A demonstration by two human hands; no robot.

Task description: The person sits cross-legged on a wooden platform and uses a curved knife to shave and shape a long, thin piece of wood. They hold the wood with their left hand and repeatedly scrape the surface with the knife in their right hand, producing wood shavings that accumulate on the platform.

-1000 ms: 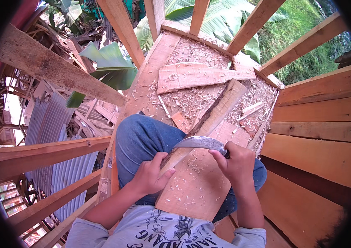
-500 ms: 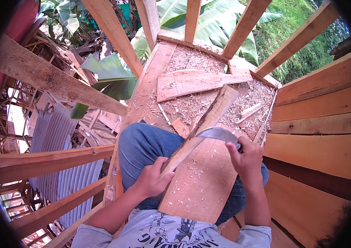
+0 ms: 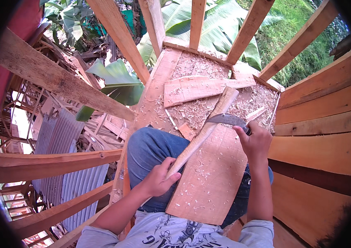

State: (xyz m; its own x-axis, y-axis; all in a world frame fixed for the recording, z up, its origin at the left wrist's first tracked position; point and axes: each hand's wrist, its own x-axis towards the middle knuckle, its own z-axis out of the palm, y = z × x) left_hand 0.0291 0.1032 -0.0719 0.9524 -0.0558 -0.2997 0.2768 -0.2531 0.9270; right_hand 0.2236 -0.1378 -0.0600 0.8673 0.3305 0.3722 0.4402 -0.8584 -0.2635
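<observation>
My left hand (image 3: 159, 177) is closed round the near end of a long strip of wood (image 3: 200, 138), which slants up and away to the right. In my right hand (image 3: 255, 140) is the handle of a curved knife (image 3: 227, 119). Its sickle-like blade lies across the strip above the middle, seemingly touching it. Beneath the strip, a wide wooden board (image 3: 210, 182) rests across my lap, sprinkled with shavings. The knife's handle is mostly hidden by my fingers.
A tapered plank (image 3: 200, 89) lies on the shaving-covered floor (image 3: 192, 66) ahead. Wooden railing slats (image 3: 119, 35) rise at the front and left; a plank wall (image 3: 314, 153) stands on the right. Corrugated metal sheets (image 3: 82, 177) lie below, beyond the left railing.
The strip has been turned, showing a paler, narrower face instead of the bark-edged one. The blade has shifted a little farther up it. The whole view has moved slightly.
</observation>
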